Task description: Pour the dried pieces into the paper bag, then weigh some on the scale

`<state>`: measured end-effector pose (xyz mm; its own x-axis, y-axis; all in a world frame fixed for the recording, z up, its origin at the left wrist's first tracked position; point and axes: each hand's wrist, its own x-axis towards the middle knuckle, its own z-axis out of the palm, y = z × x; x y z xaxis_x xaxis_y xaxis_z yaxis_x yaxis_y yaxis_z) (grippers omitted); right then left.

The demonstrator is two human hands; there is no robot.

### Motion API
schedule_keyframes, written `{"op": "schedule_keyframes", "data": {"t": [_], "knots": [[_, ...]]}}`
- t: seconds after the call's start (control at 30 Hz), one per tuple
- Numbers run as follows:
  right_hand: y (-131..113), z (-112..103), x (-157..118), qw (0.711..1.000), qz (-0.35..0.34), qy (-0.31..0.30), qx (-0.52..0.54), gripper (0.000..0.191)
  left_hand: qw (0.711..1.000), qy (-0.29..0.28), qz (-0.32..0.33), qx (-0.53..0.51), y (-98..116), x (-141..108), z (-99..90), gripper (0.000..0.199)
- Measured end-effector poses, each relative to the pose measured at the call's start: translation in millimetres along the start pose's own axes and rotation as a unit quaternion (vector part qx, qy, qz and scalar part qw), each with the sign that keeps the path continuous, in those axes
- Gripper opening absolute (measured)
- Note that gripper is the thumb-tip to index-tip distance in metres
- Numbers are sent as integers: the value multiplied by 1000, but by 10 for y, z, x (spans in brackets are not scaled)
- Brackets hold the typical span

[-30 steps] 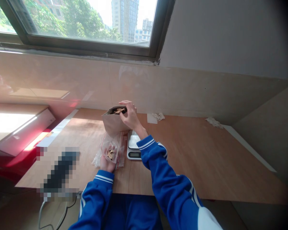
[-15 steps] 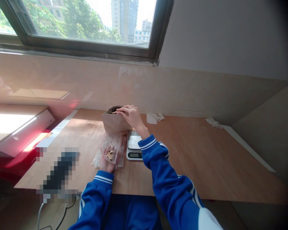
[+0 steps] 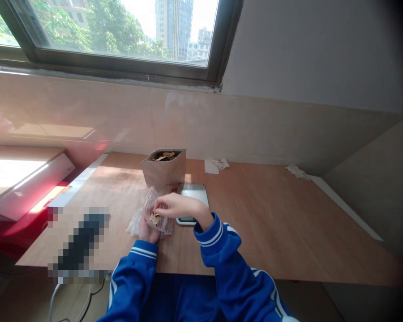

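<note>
Left hand [image 3: 145, 233] cradles a clear zip bag [image 3: 147, 219] of dried slices [image 3: 155, 219]; right hand [image 3: 177, 206] reaches in at its mouth. Upright kraft paper pouch [image 3: 163, 172] just behind, digital kitchen scale [image 3: 193, 192] just right, both on wooden table [image 3: 255, 223].

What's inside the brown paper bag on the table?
The open brown kraft-paper pouch shows dried tan flakes at its mouth. Whatever lies lower down is hidden by the pouch's paper walls, so I can't see how much is there.

Pixelation hides the dark object [image 3: 79, 241] on the surface [image 3: 272, 223], and the right hand [image 3: 179, 208] partly covers the digital scale's [image 3: 192, 192] display
</note>
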<state>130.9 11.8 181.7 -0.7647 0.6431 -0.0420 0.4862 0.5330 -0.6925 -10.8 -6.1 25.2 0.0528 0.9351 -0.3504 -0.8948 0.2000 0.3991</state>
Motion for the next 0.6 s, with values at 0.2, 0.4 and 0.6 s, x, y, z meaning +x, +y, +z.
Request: {"op": "schedule_keyframes", "data": {"t": [0.2,0.4,0.6], "knots": [[200,503,93,980,38,63,-185,30,1000,4,-17,17,-20,-4,10,39],[344,636,69,977,1,112,-182,32,999,2,-5,44,-40,18,-37,33],[336,462,0,987,-29,147,-48,9,998,-8,22,63,-65,26,-49,28]]}}
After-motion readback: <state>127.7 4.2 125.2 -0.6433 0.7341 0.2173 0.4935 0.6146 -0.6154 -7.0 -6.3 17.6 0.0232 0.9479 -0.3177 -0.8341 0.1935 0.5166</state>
